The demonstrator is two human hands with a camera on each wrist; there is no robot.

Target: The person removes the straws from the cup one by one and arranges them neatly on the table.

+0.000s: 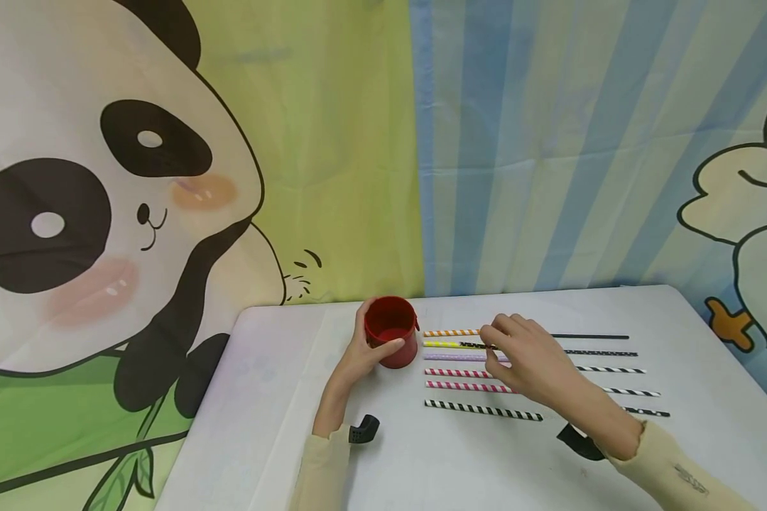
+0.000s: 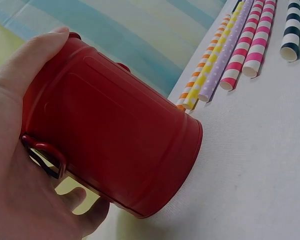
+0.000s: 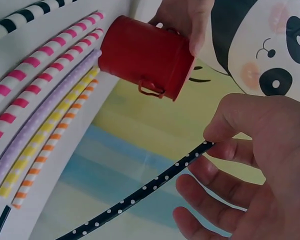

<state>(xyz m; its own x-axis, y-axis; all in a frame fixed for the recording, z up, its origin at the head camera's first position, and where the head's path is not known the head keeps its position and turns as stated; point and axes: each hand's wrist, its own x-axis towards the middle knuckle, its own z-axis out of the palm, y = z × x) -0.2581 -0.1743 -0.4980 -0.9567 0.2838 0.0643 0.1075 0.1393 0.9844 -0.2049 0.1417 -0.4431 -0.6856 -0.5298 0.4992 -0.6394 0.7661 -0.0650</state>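
A small red metal bucket (image 1: 401, 353) with wire-like side handles stands near the back of the white table. My left hand (image 1: 356, 357) grips its left side, thumb across the front. In the right wrist view, a black straw with white dots (image 3: 140, 194) is pinched between the thumb and forefinger of my right hand (image 3: 250, 165); the other fingers are loosely bent. In the head view this right hand hovers over a row of paper straws, partly covering them: orange-striped (image 1: 450, 333), yellow (image 1: 441, 344), lilac (image 1: 463, 357), two pink-striped (image 1: 454, 372) and black-striped (image 1: 486, 409).
Several dark straws (image 1: 601, 353) lie in a second column to the right, some behind my right hand. A panda curtain (image 1: 198, 213) hangs behind the table (image 1: 281, 369). Black wrist-worn pieces (image 1: 364, 429) sit by both sleeves.
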